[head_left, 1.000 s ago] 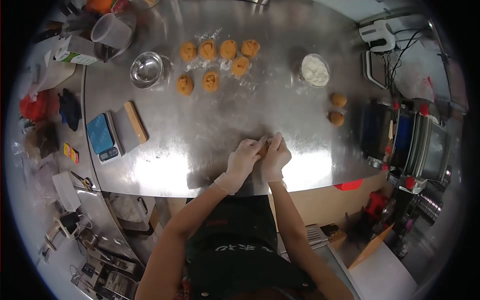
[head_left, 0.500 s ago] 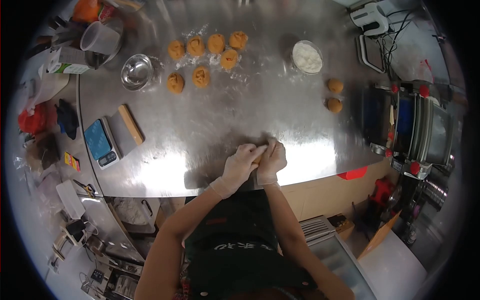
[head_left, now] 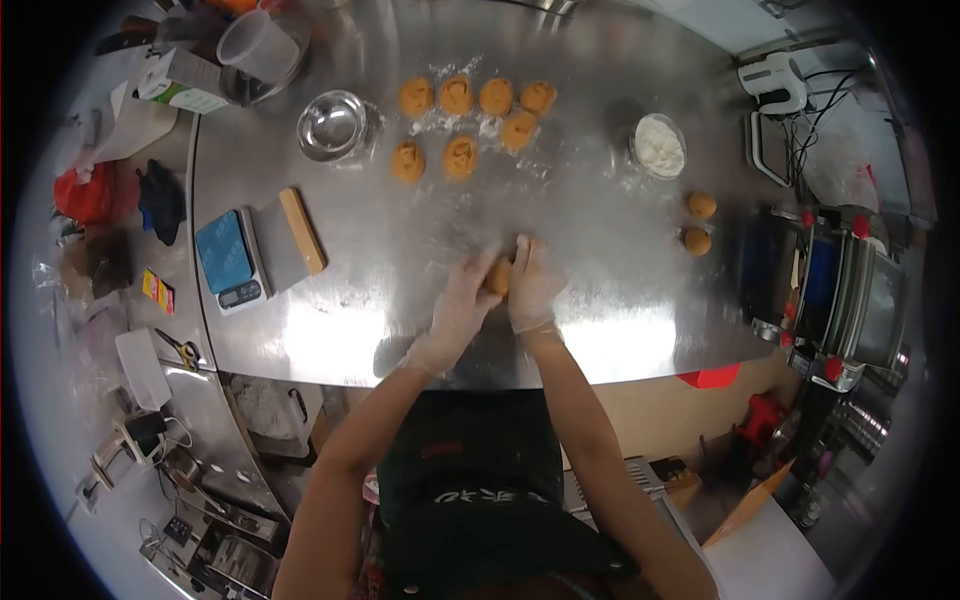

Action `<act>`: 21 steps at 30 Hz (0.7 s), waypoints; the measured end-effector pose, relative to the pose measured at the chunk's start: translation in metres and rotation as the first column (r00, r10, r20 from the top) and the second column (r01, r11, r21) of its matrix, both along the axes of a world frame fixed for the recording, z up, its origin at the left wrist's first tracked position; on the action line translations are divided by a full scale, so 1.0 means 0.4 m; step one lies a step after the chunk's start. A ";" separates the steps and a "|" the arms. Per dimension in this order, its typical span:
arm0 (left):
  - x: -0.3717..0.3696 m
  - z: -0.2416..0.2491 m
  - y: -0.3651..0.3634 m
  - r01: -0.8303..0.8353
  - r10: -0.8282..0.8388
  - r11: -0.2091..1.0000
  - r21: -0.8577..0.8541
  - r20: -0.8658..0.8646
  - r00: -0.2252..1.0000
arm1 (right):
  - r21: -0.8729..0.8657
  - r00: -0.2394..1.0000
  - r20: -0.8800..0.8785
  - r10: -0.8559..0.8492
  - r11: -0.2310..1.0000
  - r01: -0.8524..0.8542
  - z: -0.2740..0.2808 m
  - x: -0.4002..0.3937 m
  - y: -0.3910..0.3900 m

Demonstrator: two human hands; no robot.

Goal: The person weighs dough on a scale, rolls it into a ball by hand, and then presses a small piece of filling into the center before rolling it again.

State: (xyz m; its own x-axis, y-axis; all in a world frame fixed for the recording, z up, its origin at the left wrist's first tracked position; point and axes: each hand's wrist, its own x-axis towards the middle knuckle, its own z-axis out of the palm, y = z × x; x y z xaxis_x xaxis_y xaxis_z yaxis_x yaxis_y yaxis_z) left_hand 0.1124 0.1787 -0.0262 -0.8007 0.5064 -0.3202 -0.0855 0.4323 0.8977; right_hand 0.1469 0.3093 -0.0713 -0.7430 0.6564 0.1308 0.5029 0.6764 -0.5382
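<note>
Both my hands wear clear plastic gloves and meet over the near part of the steel table (head_left: 400, 250). Between them is an orange-brown dough ball (head_left: 497, 278), partly covered by the fingers. My left hand (head_left: 462, 298) curls its fingers round the ball from the left. From the right, my right hand (head_left: 537, 285) is closed against it, its fingertips smeared by motion. Farther back, several similar dough balls (head_left: 457, 157) with creased tops lie on scattered flour. Two smooth dough balls (head_left: 698, 240) sit at the right.
A glass bowl of flour (head_left: 659, 148) stands right of the floured balls, a clear bowl (head_left: 332, 127) left of them. At the left lie a digital scale (head_left: 228, 255) and a wooden-handled scraper (head_left: 303, 232). A roller machine (head_left: 850, 280) and a hand mixer (head_left: 773, 82) occupy the right side.
My hands have moved forward, away from the table's near edge, and more of the dough ball shows between them. The whole view has shifted, with the table items appearing farther right.
</note>
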 end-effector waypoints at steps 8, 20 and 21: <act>0.040 -0.035 -0.040 0.318 -0.336 0.941 -0.114 -0.213 0.917 | 0.013 0.992 0.115 -0.052 0.999 0.051 0.041 0.072 -0.038; 0.093 -0.029 -0.060 0.486 -0.555 0.829 -0.277 -0.296 0.778 | -0.112 0.983 0.044 -0.178 0.977 0.182 0.039 0.164 -0.073; 0.094 -0.016 -0.065 0.507 -0.572 0.819 -0.270 -0.295 0.766 | -0.143 0.980 0.034 -0.194 0.970 0.197 0.060 0.169 -0.072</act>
